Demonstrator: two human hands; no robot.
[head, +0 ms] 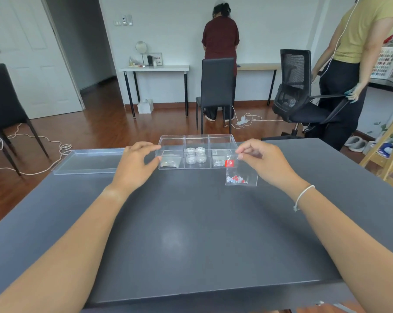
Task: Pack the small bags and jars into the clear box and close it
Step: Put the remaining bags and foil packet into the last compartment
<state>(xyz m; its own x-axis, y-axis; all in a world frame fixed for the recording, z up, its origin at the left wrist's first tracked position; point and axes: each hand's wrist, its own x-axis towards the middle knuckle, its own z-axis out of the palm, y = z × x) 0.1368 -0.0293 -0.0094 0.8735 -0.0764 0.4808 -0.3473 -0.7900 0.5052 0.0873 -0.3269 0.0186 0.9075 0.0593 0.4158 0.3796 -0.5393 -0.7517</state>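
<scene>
Head view shows our right hand (262, 162) pinching the small bag (241, 172) by its top edge, hanging upright just in front of the clear box's (197, 139) right compartment, while our left hand (135, 166), loosely open, touches the box's left corner.

No legible text; bag's red label (230, 163) unreadable.
</scene>
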